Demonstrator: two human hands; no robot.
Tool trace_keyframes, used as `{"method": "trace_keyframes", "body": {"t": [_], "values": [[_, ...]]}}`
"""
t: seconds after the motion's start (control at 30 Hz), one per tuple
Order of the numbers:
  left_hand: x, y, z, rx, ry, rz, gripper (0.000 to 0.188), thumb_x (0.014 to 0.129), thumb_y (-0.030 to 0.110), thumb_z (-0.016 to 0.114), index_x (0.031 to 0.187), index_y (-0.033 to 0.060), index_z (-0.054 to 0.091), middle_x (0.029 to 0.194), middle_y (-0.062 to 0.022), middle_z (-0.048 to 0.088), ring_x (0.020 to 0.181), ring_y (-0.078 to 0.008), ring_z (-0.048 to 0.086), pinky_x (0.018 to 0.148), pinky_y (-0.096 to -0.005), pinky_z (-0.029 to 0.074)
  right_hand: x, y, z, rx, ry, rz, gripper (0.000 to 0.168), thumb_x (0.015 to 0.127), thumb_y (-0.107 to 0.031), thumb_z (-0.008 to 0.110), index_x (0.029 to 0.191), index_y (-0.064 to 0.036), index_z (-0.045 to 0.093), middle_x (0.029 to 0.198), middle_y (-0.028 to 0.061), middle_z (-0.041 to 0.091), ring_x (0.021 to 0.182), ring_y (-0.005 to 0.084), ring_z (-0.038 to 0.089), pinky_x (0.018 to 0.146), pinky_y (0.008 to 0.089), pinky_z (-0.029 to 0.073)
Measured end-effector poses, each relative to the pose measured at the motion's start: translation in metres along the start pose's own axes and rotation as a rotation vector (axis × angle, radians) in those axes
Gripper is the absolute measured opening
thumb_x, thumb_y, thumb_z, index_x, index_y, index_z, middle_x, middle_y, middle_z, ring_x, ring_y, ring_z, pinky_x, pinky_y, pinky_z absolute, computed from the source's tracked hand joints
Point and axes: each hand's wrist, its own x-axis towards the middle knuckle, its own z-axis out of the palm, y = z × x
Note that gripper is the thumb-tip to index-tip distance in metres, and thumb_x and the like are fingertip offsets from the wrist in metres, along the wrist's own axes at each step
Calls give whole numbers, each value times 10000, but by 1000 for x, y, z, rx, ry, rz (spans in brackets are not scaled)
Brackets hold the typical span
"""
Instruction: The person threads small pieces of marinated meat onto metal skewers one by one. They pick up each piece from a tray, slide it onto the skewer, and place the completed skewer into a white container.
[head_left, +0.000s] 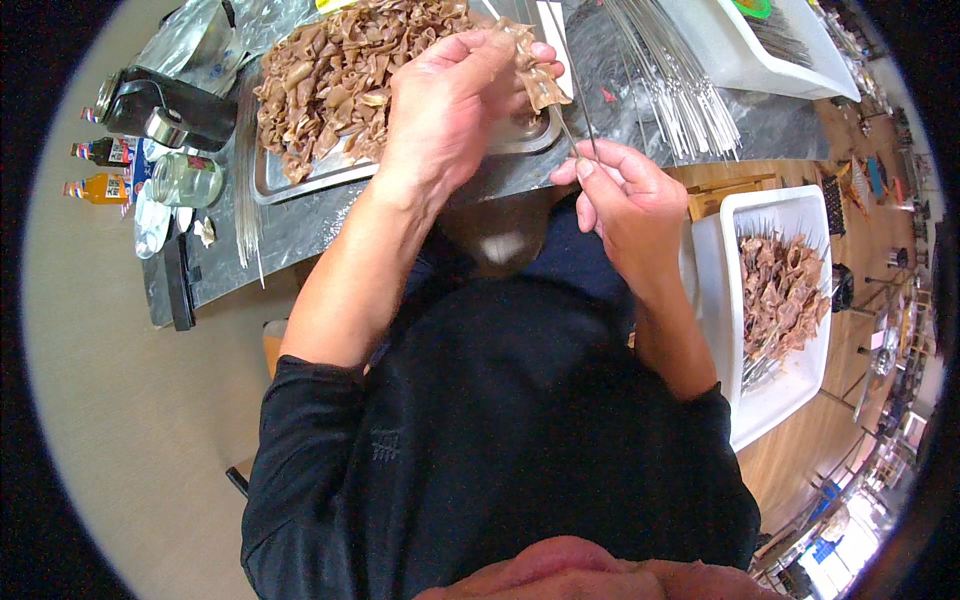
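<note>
My left hand (457, 105) pinches brown sliced meat (541, 84) threaded on a thin metal skewer (564, 127). The lower end of that skewer is between the thumb and fingers of my right hand (634, 191). A second bare metal skewer (579, 82) also runs up from my right hand, crossing beside the first. Under and behind my left hand, a metal tray (330, 178) bears a large heap of brown meat slices (337, 82). Part of the heap and the tray's right side is hidden by my hand. Right of the skewers lies a fan of loose metal skewers (686, 105).
A white plastic bin (780, 420) with loaded skewers (780, 292) stands low at my right. Another white bin (810, 84) is at the table's back right. Left are a dark flask (187, 112), a glass jar (187, 180), two bottles (105, 187) and more skewers (247, 195).
</note>
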Motion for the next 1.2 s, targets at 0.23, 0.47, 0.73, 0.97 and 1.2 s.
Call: {"method": "trace_keyframes", "body": {"t": [0.23,0.47,0.73,0.97,1.2], "values": [[-11,76,9,249,443,161,227,1058,157,588,1177,-27,646,1019,-133,741,820,-207,722,691,-295,588,-5,5,-11,13,-11,75,320,1017,-86,609,1281,95,616,1005,140,761,557,77,572,473,205,439],[-3,105,-74,1254,193,232,256,1005,222,673,1112,-4,728,954,-93,752,867,-150,707,779,-305,556,-16,17,-36,-59,73,35,324,1024,-115,591,1280,81,623,976,109,777,517,70,539,452,216,415],[5,56,-70,1957,-368,686,271,881,106,670,1144,69,721,1071,-180,726,1011,-387,696,879,-476,561,-26,21,-36,34,72,96,219,1036,-84,579,1195,50,648,929,150,758,502,38,441,463,194,337],[46,47,-69,1787,-275,197,318,974,197,684,1229,9,695,1078,-228,746,922,-348,741,874,-412,581,-33,24,-40,23,33,63,206,1031,-116,619,1199,-6,661,909,102,767,501,12,451,428,201,329],[23,83,-17,1042,205,-66,110,971,110,721,961,6,757,800,-28,725,702,-103,627,632,-253,508,-39,17,-37,28,6,99,196,1033,-56,603,1199,36,648,912,133,756,508,25,440,460,189,339]]}}
